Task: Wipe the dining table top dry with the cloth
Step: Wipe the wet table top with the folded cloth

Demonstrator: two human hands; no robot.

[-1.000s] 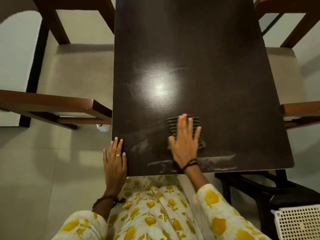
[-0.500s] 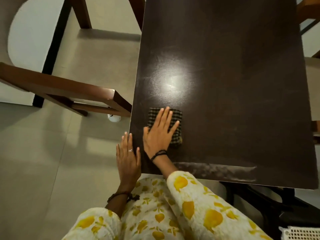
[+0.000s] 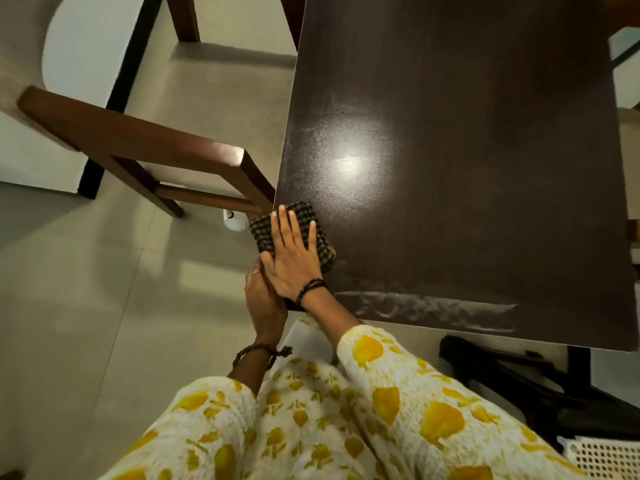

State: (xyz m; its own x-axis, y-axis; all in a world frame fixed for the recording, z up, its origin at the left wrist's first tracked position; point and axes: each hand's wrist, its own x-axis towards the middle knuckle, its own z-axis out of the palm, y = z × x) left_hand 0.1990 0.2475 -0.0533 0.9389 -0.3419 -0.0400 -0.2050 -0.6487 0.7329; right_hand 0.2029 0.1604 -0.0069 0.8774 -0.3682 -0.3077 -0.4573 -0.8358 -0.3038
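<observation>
The dark brown dining table top (image 3: pixel 485 150) fills the upper right. A folded dark checked cloth (image 3: pixel 298 216) lies at the table's left edge near its front corner, partly hanging over the edge. My right hand (image 3: pixel 294 258) lies flat on the cloth, fingers spread, pressing it down. Beside the table's front-left corner is my left hand (image 3: pixel 265 299), partly hidden under the right wrist; I cannot tell its finger posture. A streak of wet smears (image 3: pixel 433 306) runs along the table's front edge.
A brown wooden chair (image 3: pixel 138 143) with a pale seat stands close to the table's left side. A small white object (image 3: pixel 232 221) sits on the floor by the chair leg. A dark stool (image 3: pixel 519 382) and a white perforated basket (image 3: pixel 609 459) are at the lower right.
My right hand has slid the cloth leftward from the table's front middle to its left edge. My left hand stayed at the corner and is now partly covered by the right wrist.
</observation>
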